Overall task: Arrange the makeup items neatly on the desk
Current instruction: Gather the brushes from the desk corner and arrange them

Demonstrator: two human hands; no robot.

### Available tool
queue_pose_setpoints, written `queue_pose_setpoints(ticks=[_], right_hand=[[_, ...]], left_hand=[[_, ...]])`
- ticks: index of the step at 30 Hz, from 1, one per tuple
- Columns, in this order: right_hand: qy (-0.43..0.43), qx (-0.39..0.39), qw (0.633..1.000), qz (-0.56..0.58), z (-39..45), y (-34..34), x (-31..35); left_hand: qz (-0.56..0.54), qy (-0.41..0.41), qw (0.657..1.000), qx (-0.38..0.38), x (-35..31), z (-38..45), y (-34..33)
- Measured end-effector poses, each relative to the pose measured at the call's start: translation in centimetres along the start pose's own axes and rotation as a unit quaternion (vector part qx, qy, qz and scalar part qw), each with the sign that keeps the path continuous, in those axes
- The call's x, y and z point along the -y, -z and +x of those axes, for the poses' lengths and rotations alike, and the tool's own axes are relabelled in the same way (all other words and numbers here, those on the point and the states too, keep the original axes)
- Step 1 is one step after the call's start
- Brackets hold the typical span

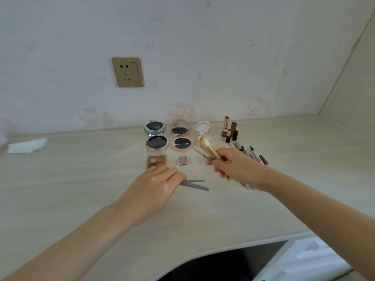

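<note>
Most of the makeup already sits in tidy rows near the wall, so I'd guess this is the tail end of sorting. The right hand (233,163) is wrapped around a bunch of brushes (207,148), bristles pointing toward the wall, hovering over the row of small pans, probably held as a bundle so they go down together in one spot. The left hand (160,181) rests low on the surface (71,179) with its fingers curled over the end of a grey tool (194,184) that looks like tweezers, tips pointing right, likely lining it up or about to lift it. As for containers: three round compacts stand open at the back, the black one (155,127), the rose-gold one (180,128) with dark pans in it, and a pink one (203,127) whose contents I can't make out. The clear palette (156,157) shows brownish shadows, and a little square pan (182,160) holds a pinkish shade. Lipsticks (230,129) stand upright at the right, with pencils (251,154) lying side by side in front of them. A white tissue (26,146) sits off to the far left.
</note>
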State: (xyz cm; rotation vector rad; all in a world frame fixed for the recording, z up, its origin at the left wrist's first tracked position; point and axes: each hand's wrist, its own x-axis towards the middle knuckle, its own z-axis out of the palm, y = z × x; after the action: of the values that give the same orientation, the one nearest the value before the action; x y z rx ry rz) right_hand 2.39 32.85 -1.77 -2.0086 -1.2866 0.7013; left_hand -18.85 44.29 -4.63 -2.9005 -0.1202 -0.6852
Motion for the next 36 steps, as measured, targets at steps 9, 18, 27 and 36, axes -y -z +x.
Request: queue_pose_setpoints(ticks=[9,18,27,36], right_hand=[[0.014,0.004,1.000,-0.020,0.6,-0.5,-0.2],[0.009,0.013,1.000,-0.011,0.3,-0.3,-0.9],[-0.001,0.020,1.000,0.003,0.1,-0.3,-1.5],[-0.005,0.015,1.000,0.018,0.4,0.1,-1.8]], left_hand=[[0.051,-0.137,0.989,0.014,1.3,-0.2,-0.5],[0.018,-0.210,0.975,0.064,1.3,0.7,-0.1],[-0.020,-0.188,0.969,0.156,2.5,0.3,-0.5],[-0.084,0.024,0.987,0.135,0.2,-0.4,-1.1]])
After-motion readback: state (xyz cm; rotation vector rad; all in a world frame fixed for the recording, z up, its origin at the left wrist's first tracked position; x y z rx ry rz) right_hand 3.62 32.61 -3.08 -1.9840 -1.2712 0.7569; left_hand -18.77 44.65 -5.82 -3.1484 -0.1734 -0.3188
